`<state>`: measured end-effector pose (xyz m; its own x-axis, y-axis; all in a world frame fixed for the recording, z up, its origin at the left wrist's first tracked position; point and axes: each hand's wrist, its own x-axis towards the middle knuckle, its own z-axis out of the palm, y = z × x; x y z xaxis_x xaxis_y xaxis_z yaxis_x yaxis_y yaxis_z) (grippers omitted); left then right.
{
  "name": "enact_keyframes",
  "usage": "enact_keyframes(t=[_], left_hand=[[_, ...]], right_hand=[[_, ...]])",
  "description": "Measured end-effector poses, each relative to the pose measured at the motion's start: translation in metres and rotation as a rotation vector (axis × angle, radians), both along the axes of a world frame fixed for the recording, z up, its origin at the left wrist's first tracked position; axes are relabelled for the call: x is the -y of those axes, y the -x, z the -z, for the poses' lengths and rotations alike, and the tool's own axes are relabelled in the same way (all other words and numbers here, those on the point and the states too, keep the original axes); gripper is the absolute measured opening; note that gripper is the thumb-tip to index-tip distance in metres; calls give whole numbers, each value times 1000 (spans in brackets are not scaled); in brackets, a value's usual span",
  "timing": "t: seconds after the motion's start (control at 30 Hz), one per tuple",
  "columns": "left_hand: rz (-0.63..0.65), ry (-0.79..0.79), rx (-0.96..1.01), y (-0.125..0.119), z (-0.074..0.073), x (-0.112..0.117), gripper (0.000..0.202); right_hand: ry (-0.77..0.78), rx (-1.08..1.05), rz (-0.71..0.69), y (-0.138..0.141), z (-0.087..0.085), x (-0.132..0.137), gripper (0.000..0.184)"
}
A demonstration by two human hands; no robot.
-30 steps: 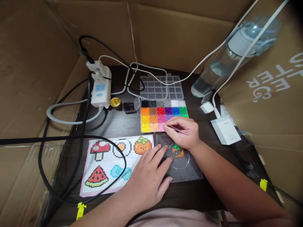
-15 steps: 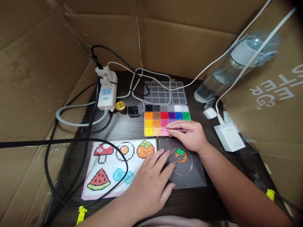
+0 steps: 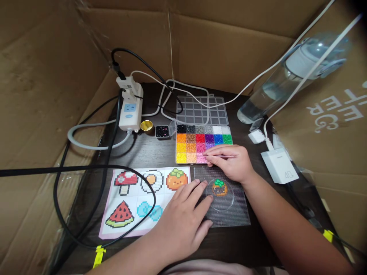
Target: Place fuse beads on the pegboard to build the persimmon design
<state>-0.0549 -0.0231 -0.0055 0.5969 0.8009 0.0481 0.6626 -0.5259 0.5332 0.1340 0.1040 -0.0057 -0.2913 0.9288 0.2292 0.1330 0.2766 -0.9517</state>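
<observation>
Pinching tweezers [image 3: 219,156], right hand [image 3: 233,165] aims at pink beads [image 3: 200,159] in bead box [image 3: 176,147]; left hand [image 3: 180,221] open on pegboard [image 3: 235,214].

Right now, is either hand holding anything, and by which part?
The right hand pinches thin tweezers in its fingers, toward the tip end. The left hand holds nothing; it lies flat on the pegboard.

A white power strip [image 3: 128,112] lies far left, a clear water bottle [image 3: 268,95] leans far right, a white charger [image 3: 282,166] sits nearer, cardboard walls [image 3: 223,46] all around
</observation>
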Motion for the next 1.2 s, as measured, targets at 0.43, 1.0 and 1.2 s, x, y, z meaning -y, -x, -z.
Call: enact_keyframes(t=[0.43, 1.0, 1.2], left_hand=[[1, 3, 1, 1, 0, 1, 47], [0, 7, 4, 0, -2, -1, 49], [0, -14, -19, 1, -2, 0, 50]], right_hand=[[17, 30, 0, 0, 0, 1, 5], [47, -2, 21, 0, -3, 1, 4], [139, -136, 58, -2, 0, -1, 8]])
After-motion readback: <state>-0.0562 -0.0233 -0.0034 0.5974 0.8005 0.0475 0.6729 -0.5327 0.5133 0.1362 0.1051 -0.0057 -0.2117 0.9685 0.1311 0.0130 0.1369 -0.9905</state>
